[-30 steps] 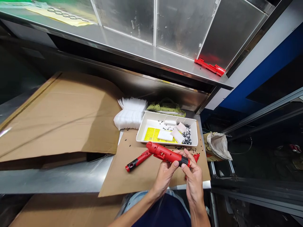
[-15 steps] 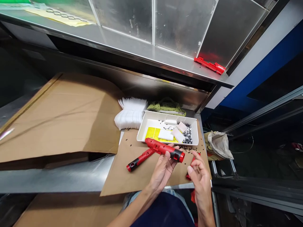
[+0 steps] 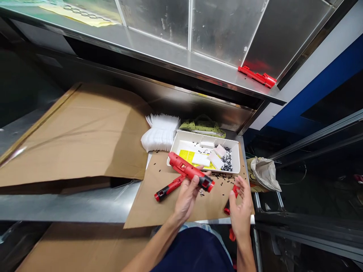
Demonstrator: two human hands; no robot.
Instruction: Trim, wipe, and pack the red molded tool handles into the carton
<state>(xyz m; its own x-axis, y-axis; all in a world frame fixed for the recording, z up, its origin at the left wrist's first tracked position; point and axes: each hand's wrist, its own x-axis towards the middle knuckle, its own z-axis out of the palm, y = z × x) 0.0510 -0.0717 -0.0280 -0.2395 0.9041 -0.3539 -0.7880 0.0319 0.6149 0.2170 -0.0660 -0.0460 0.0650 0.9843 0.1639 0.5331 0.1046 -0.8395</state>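
Observation:
My left hand (image 3: 187,194) is closed around a red-and-black plastic tool housing (image 3: 187,168), held tilted above the cardboard sheet. Beneath it, a second red-and-black housing (image 3: 168,188) lies on the cardboard. My right hand (image 3: 241,202) holds nothing, its fingers apart and slightly curled. Close to those fingers, another red-and-black housing (image 3: 227,206) rests on the sheet, partly hidden by the hand. Behind the held part stands a white tray (image 3: 238,156) with small black pieces (image 3: 227,160), white blocks (image 3: 216,160) and a yellow printed sheet (image 3: 185,154). A small metallic piece (image 3: 201,192) shows by my left hand.
A large cardboard box (image 3: 85,132) takes up the left side. White foam sheets (image 3: 160,132) and a green pouch (image 3: 202,126) sit behind the tray. A red shell (image 3: 257,76) lies on the metal shelf (image 3: 181,62). A lined bag (image 3: 265,173) stands at the right.
My left hand has shifted slightly left with the housing, which now slants more steeply. My right hand has moved a little right, showing more of the housing beside it.

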